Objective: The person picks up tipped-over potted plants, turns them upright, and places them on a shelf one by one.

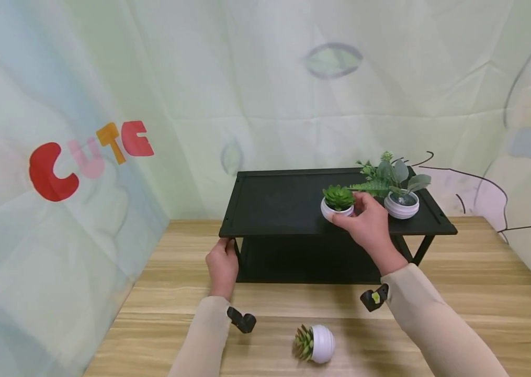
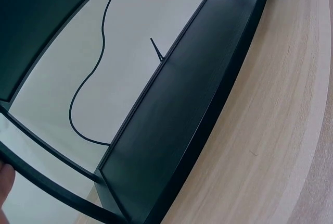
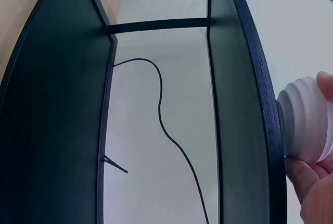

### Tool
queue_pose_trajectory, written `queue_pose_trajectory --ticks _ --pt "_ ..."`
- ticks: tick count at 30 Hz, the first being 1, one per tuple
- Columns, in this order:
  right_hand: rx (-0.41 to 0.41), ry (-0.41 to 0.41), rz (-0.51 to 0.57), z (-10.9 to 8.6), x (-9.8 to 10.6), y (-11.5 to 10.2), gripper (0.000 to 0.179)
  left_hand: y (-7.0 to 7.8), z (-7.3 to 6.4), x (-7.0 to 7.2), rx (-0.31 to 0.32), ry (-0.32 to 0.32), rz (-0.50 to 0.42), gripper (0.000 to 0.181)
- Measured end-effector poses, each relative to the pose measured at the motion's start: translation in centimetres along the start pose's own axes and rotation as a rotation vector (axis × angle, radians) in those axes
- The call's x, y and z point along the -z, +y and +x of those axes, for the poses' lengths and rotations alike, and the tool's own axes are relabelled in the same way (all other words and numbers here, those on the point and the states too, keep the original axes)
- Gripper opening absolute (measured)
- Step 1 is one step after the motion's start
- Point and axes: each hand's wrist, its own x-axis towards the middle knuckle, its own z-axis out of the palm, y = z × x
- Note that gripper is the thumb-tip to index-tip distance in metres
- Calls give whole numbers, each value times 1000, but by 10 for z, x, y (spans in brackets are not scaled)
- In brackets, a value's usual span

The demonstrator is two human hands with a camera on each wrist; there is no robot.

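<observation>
In the head view, my right hand pinches the white ribbed pot of a small green succulent over the front of a black two-tier shelf. The right wrist view shows fingers around this pot, its base right at the top board's edge; I cannot tell if it touches. My left hand holds the shelf's left end by the leg, just under the top board. Only a bit of that hand's finger shows in the left wrist view, against the black side bar.
A second white pot with mixed leafy greenery stands at the top board's right end. On the wooden table in front, a third potted succulent lies on its side. A printed curtain hangs behind the table and at its sides.
</observation>
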Motion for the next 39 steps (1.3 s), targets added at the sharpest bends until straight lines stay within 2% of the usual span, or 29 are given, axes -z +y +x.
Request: queue_pose_trajectory --ticks 15,31,39 --pt "-49 -2 -2 10 -7 3 63 -2 -1 -1 -31 0 11 12" --pt "-161 -47 -14 17 -5 2 75 -2 -1 0 -39 -2 0 12" --pt "-151 -46 -36 20 -8 3 75 -2 1 0 -24 -2 -1 13"
